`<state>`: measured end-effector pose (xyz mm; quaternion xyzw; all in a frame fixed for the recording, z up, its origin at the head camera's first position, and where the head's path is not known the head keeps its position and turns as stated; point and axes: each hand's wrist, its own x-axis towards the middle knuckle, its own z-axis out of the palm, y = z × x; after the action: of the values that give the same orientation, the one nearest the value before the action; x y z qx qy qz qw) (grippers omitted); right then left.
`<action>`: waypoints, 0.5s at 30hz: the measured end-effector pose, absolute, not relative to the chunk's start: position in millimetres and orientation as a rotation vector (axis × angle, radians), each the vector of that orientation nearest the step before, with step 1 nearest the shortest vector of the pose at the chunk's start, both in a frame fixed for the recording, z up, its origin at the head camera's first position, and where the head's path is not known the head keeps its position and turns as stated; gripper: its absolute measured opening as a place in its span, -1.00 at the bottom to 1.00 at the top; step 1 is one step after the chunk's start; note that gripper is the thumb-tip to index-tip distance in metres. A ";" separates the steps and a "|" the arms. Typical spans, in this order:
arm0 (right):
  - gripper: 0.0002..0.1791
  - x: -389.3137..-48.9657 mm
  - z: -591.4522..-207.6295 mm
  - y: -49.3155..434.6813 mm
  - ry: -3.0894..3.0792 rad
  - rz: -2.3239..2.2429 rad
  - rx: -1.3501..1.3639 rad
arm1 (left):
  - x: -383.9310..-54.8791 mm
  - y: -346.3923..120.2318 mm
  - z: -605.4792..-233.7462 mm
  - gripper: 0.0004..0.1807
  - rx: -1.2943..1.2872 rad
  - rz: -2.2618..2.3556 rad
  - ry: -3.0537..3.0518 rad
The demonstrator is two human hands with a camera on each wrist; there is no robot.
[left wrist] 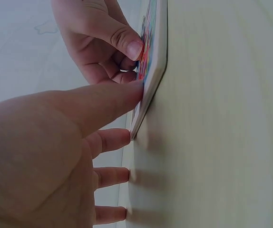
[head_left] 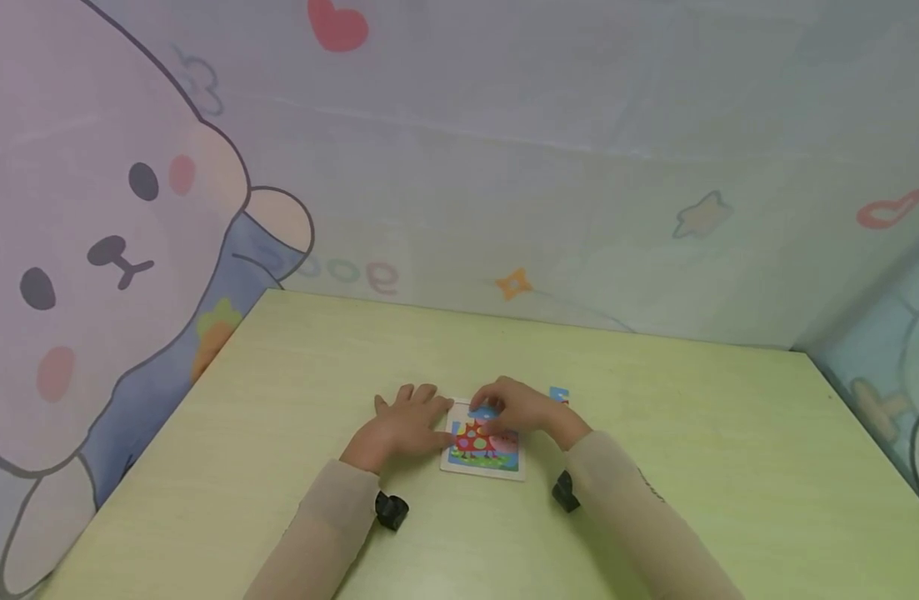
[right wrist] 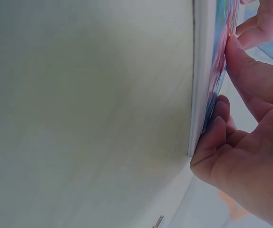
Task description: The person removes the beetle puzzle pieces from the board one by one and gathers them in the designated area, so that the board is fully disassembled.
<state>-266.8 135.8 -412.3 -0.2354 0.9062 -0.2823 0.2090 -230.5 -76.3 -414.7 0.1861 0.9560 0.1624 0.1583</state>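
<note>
A square jigsaw puzzle board (head_left: 483,475) lies on the table, its picture showing a red, spotted animal over green ground. Spread fingers of my left hand (head_left: 405,423) rest on the table at the board's left side, the thumb touching its left edge. Over the upper part of the picture, my right hand (head_left: 525,407) bends its fingers and thumb around a blue puzzle piece (head_left: 483,412). In the right wrist view, the thumb (right wrist: 243,64) presses on the picture while the curled fingers meet the board's far edge. Part of the picture is hidden under this hand.
Another puzzle piece (head_left: 560,394), blue with some red, lies behind the right wrist, partly covered. The pale wooden table (head_left: 691,467) reaches back to a printed cloth backdrop (head_left: 579,167). Black wrist cameras (head_left: 391,510) sit under both forearms.
</note>
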 end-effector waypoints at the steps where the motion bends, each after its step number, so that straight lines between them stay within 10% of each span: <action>1: -0.74 -266.9 -412.0 135.5 2.520 -0.784 -0.657 | -230.7 -76.4 -414.2 -0.32 0.532 0.465 2.733; 15: -0.75 -266.0 -414.5 134.1 2.539 -0.801 -0.637 | -231.8 -76.2 -414.6 -0.32 0.533 0.455 2.733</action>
<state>-266.0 134.1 -414.5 -0.2279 0.9087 -0.2867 0.2005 -231.8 -76.2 -414.6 0.1865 0.9563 0.1590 0.1593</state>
